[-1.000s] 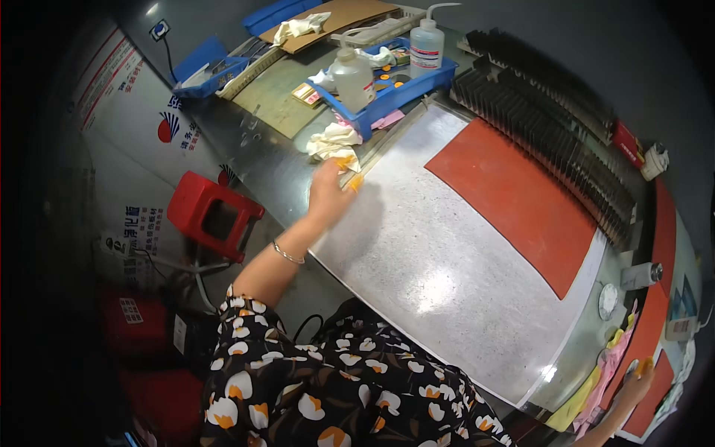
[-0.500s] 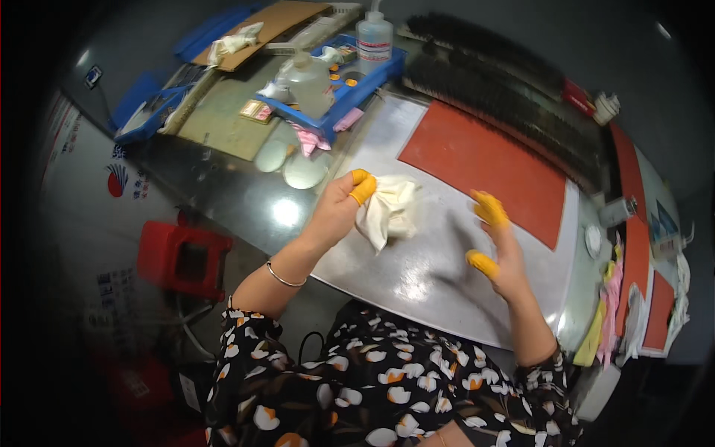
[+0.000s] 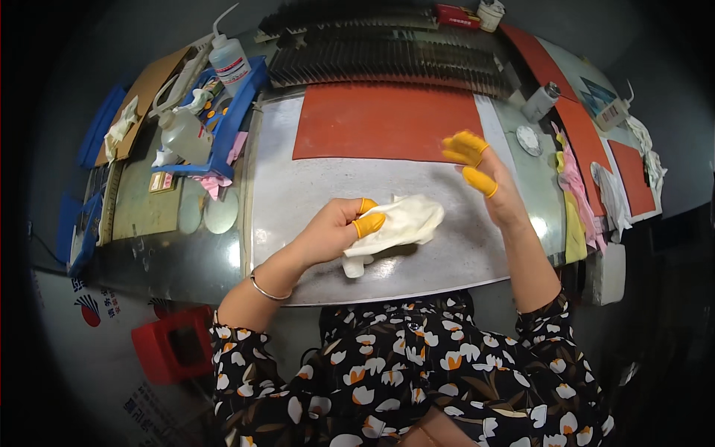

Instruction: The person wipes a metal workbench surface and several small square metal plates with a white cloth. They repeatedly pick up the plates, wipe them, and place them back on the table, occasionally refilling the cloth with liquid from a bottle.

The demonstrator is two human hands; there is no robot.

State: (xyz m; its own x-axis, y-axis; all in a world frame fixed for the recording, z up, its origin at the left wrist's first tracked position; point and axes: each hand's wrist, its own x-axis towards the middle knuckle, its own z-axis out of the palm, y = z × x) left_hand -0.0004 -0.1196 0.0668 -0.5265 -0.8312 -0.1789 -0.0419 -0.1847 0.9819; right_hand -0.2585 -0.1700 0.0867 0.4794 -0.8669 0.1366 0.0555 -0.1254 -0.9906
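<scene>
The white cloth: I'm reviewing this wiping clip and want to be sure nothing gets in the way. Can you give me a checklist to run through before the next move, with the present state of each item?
1. Grip: left hand pinches the white cloth with its yellow-capped fingertips: ok.
2. Cloth contact: it rests on the metal plate: ok.
3. Right hand is raised, open, holds nothing and is apart from the cloth: ok.
4. Plate around the cloth carries no loose items: ok.
5. Red mat lies flat beyond the cloth, untouched: ok.
6. Whether the cloth is wet: cannot tell.
</scene>
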